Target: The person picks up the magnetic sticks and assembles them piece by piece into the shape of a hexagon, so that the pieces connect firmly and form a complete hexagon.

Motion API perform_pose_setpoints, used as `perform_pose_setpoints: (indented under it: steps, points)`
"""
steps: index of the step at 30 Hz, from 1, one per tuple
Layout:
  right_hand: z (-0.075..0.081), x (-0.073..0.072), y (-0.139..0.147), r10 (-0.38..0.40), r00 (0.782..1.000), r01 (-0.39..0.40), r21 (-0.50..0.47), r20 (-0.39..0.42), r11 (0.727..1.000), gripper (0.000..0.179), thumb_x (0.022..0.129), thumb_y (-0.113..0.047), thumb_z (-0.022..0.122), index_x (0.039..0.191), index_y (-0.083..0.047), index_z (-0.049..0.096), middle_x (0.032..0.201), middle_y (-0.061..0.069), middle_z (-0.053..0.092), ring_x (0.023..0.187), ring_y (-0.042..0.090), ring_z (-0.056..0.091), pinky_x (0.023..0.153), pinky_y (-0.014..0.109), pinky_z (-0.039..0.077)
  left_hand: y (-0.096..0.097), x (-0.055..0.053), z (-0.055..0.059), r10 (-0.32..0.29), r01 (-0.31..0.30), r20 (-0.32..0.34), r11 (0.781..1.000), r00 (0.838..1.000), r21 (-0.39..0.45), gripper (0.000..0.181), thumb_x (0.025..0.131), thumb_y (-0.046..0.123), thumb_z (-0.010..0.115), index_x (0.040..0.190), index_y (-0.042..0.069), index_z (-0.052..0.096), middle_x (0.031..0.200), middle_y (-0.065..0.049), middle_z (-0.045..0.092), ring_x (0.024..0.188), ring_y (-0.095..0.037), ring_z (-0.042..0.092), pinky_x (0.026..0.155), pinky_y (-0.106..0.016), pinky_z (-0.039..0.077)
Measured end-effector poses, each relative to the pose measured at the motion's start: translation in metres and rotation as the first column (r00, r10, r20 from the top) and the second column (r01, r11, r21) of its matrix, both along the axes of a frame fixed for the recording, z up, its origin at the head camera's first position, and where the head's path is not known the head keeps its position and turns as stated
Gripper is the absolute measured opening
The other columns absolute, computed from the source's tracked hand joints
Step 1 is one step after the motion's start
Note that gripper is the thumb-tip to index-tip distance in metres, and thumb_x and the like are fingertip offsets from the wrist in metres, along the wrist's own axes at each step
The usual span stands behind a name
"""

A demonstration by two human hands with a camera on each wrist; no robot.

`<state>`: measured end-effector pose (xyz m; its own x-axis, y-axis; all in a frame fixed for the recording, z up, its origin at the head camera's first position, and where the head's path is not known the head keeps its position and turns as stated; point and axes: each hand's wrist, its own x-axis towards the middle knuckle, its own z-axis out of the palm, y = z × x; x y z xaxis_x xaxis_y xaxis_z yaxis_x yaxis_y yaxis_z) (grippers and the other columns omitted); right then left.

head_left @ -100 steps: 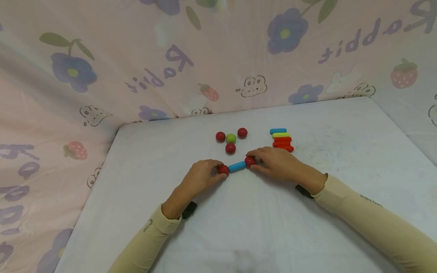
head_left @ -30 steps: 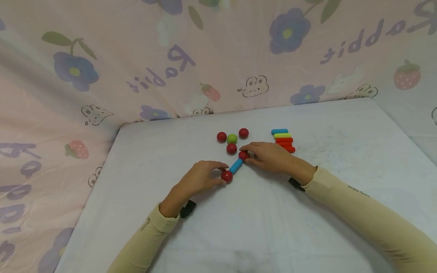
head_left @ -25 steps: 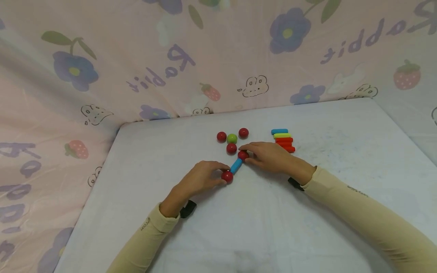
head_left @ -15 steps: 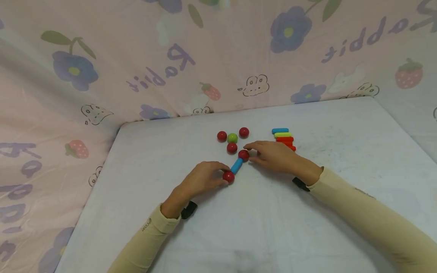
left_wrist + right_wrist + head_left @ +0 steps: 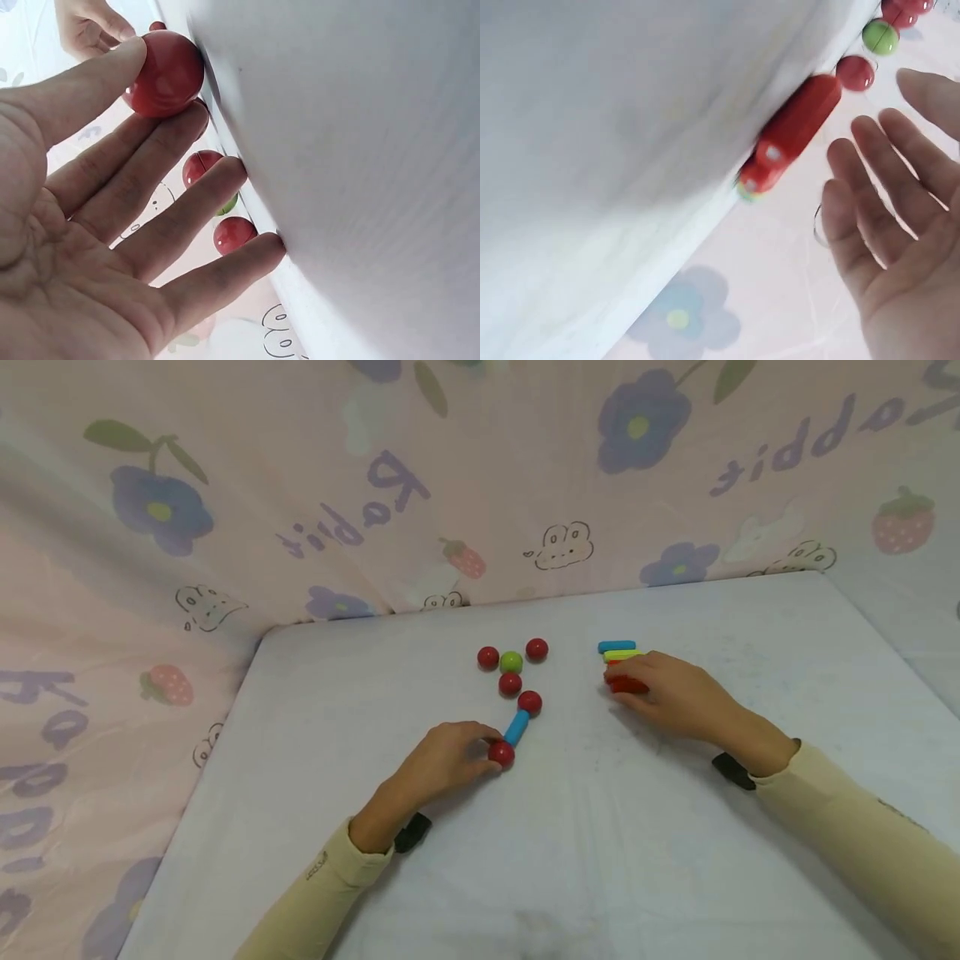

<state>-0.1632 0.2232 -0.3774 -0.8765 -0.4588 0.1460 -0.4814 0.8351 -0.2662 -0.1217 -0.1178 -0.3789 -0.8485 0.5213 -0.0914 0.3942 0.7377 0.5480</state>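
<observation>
My left hand (image 5: 437,762) pinches a red ball (image 5: 501,755) between thumb and fingertips on the table. In the left wrist view this red ball (image 5: 169,73) sits against the thumb, with other fingers spread out. A blue stick (image 5: 517,727) runs up and right from it to a second red ball (image 5: 529,702). My right hand (image 5: 675,697) hovers over the red sticks (image 5: 628,684), partly hiding them. Its fingers stand apart from the nearest red stick (image 5: 799,116) in the right wrist view; pale, shiny spots show at the stick ends.
Behind the joined pieces are a green ball (image 5: 512,662) and three loose red balls, one being the front red ball (image 5: 510,684). A yellow stick (image 5: 621,656) and another blue stick (image 5: 617,647) lie behind the red ones. A printed curtain (image 5: 480,485) borders the white table (image 5: 570,860).
The blue stick with a ball at each end has turned to a steeper slant. My right hand has let go of the upper red ball and moved right to the red sticks.
</observation>
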Motion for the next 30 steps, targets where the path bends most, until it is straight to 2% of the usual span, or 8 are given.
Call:
perform_pose_setpoints:
  steps: [4, 11, 19, 30]
  points:
    - [0.000, 0.003, 0.011, -0.041, 0.999, 0.041, -0.011, 0.007, 0.999, 0.035, 0.088, -0.021, 0.075, 0.122, -0.019, 0.069, 0.119, 0.005, 0.070, 0.105, 0.024, 0.063, 0.086, 0.044, 0.055, 0.002, 0.003, 0.000, 0.021, -0.021, 0.012, 1.000, 1.000, 0.003, 0.037, 0.087, 0.018, 0.077, 0.122, 0.009, 0.070, 0.115, -0.004, 0.073, 0.109, -0.020, 0.065, 0.097, -0.040, 0.055]
    - [-0.003, 0.008, 0.012, -0.074, 0.997, 0.073, 0.018, 0.015, 0.997, 0.037, 0.090, -0.020, 0.073, 0.124, -0.007, 0.066, 0.112, 0.014, 0.070, 0.102, 0.031, 0.062, 0.085, 0.050, 0.054, 0.005, 0.008, 0.000, 0.056, -0.056, -0.003, 0.998, 0.998, -0.013, 0.036, 0.087, 0.019, 0.077, 0.121, 0.010, 0.071, 0.117, -0.004, 0.073, 0.110, -0.021, 0.066, 0.095, -0.040, 0.056]
    - [-0.005, 0.009, 0.013, -0.102, 0.994, 0.101, 0.044, 0.036, 0.994, 0.039, 0.090, -0.020, 0.072, 0.126, -0.006, 0.064, 0.117, 0.016, 0.067, 0.109, 0.034, 0.061, 0.090, 0.054, 0.054, 0.006, 0.009, 0.001, 0.055, -0.055, -0.006, 0.999, 0.998, 0.003, 0.034, 0.087, 0.019, 0.077, 0.119, 0.010, 0.071, 0.116, -0.004, 0.073, 0.110, -0.021, 0.066, 0.095, -0.040, 0.056]
    - [-0.007, 0.012, 0.023, -0.106, 0.992, 0.104, 0.025, 0.063, 0.994, 0.036, 0.089, -0.021, 0.073, 0.120, -0.004, 0.066, 0.116, 0.017, 0.067, 0.104, 0.033, 0.064, 0.088, 0.055, 0.054, 0.005, 0.010, 0.002, 0.061, -0.061, -0.004, 0.998, 0.998, -0.006, 0.034, 0.087, 0.020, 0.077, 0.119, 0.010, 0.071, 0.116, -0.004, 0.073, 0.108, -0.021, 0.066, 0.094, -0.040, 0.056]
